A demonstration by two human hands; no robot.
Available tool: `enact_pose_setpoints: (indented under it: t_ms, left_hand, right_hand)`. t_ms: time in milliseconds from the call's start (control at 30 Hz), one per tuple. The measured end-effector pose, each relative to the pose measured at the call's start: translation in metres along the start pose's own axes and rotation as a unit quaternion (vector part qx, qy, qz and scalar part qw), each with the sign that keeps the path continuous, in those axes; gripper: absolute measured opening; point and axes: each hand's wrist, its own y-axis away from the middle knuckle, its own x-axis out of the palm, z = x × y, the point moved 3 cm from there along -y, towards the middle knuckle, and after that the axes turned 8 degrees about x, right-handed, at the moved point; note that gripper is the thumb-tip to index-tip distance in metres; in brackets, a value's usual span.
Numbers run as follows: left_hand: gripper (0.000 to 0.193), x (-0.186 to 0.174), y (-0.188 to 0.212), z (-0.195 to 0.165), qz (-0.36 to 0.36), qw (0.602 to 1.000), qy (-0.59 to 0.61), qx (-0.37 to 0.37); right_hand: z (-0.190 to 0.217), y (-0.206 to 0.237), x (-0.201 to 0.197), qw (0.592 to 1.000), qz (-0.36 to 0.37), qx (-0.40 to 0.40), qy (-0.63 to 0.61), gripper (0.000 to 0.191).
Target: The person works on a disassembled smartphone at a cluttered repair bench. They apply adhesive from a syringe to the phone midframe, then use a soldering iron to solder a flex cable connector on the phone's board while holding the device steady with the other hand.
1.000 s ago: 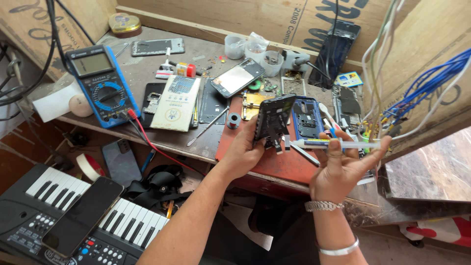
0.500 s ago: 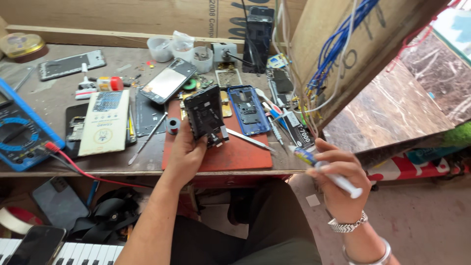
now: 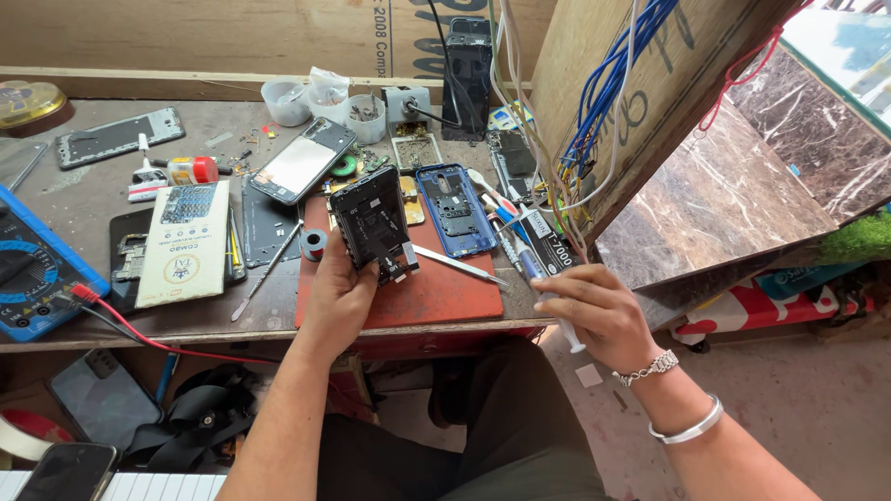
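Cluttered with phone parts, a worn wooden workbench (image 3: 111, 315) is filling the head view, with a cardboard wall behind it and a slanted board hung with blue wires (image 3: 608, 83) on the right.

At the centre, the left hand (image 3: 339, 297) is gripping an opened black phone frame (image 3: 373, 223), fingers closed round its lower edge, and is tilting it up above a red work mat (image 3: 436, 292). The right hand (image 3: 599, 311) is closed on a white-bodied glue tube (image 3: 548, 297) with a blue neck, holding it off the bench's front edge, near the frame but apart from it. The step in hand looks like getting glue ready for the frame; as a judgement, the next move calls for bringing the nozzle up to the frame's rim and keeping the frame steady.

Around them, a blue phone back (image 3: 455, 209) is lying on the mat just beside the frame, and a metal spudger (image 3: 459, 264) is resting between frame and tube, likely in the way of the hand. Further left, a white booklet (image 3: 186, 241) is sitting on dark parts, a phone with a pale screen (image 3: 302, 160) is lying near small plastic cups (image 3: 325, 97), and a blue multimeter (image 3: 32, 269) is trailing a red lead (image 3: 139, 334) along the edge.
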Motion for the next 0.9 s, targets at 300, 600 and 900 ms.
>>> enact_pose_setpoints:
  t_ms: [300, 600, 900]
  left_hand:
    - [0.06, 0.001, -0.002, 0.0, 0.001, 1.0, 0.0, -0.004]
    - [0.06, 0.0, -0.003, -0.001, 0.001, 1.0, -0.002, -0.006]
    - [0.059, -0.001, -0.002, 0.005, -0.001, 1.0, 0.001, -0.002]
  right_hand:
    - [-0.011, -0.002, 0.008, 0.999, 0.004, 0.025, 0.03, 0.036]
    - [-0.027, -0.02, 0.021, 0.995, 0.001, 0.049, 0.086, 0.038]
    - [-0.03, -0.035, 0.036, 0.988, 0.049, 0.111, 0.095, 0.038]
